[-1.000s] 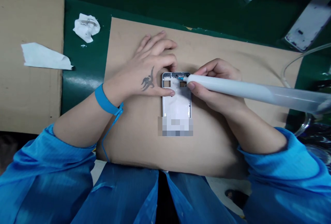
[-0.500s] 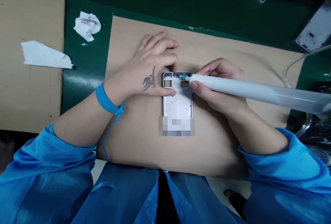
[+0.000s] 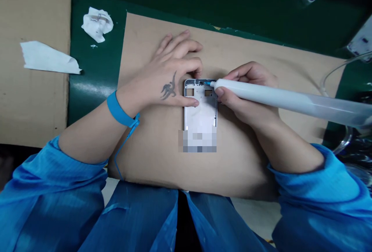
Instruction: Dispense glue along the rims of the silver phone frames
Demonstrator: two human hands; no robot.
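A white phone frame (image 3: 200,114) lies flat on a brown cardboard sheet (image 3: 250,159). My left hand (image 3: 168,75) rests on the frame's upper left corner, thumb and forefinger pinching that edge to hold it still. My right hand (image 3: 247,97) is closed around a long white glue syringe (image 3: 285,99). The syringe's blue tip (image 3: 207,83) touches the frame's top edge near a small square cut-out. A blue wrist strap (image 3: 117,110) with a cord sits on my left wrist.
A crumpled white wipe (image 3: 97,23) lies on the green mat (image 3: 93,73). A torn white paper (image 3: 48,58) rests on a second cardboard sheet (image 3: 31,100) at left. Other phone frames (image 3: 362,40) and a clear tube (image 3: 331,75) sit at the right.
The syringe tip has crept slightly right along the frame's top edge. My head has shifted a little, so the scene sits slightly higher in view. Both hands keep their grip.
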